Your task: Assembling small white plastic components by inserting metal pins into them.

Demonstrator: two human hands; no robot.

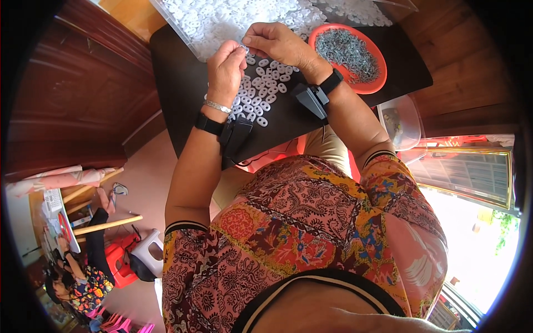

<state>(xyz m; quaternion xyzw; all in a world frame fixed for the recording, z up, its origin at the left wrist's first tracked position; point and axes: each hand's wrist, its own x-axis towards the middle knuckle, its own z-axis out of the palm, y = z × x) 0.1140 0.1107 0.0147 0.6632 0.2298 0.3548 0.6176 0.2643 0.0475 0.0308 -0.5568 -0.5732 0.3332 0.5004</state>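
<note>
Both hands meet above the dark table point(172, 83), at the front edge of a heap of white pieces. My left hand point(225, 72) is closed, pinching a small white oval piece with two holes point(245, 50) between thumb and fingertips. Close beside it my right hand point(283, 47) is closed too, thumb against forefinger; what its fingertips hold is too small to make out. Below the hands lie many loose white two-hole pieces point(262, 121). An orange-red dish point(380, 55) of small grey metal pins or screws point(347, 53) sits right of my right wrist.
A clear bin point(179, 32) piled with white pieces point(233, 19) stands at the table's far side. A translucent tub point(401, 122) is below the table's right edge. Another person point(83, 283) is at lower left, near a red stool point(119, 261) and a grey stool point(149, 252).
</note>
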